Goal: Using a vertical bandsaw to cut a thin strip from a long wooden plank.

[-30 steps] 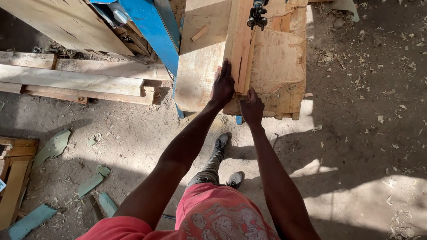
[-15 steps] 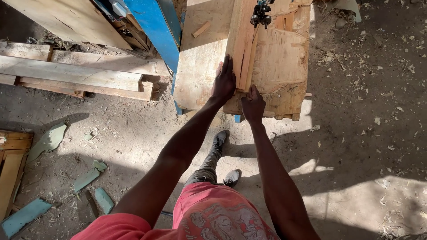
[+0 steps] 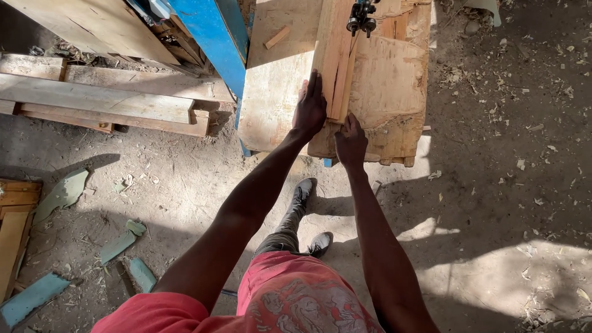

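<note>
On the worn wooden saw table (image 3: 394, 80), a narrow plank (image 3: 333, 55) lay lengthwise, its far part under the blade guide (image 3: 361, 15). The left hand (image 3: 310, 108) pressed flat and open on the plank's near left side; the right hand (image 3: 350, 140) pushed with curled fingers at its near end. It looked like mid-cut feeding; any next push called for fingers staying clear of the blade line.

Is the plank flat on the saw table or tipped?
Flat: the plank lies along the table, left hand pressed on top, right hand at its end.
</note>
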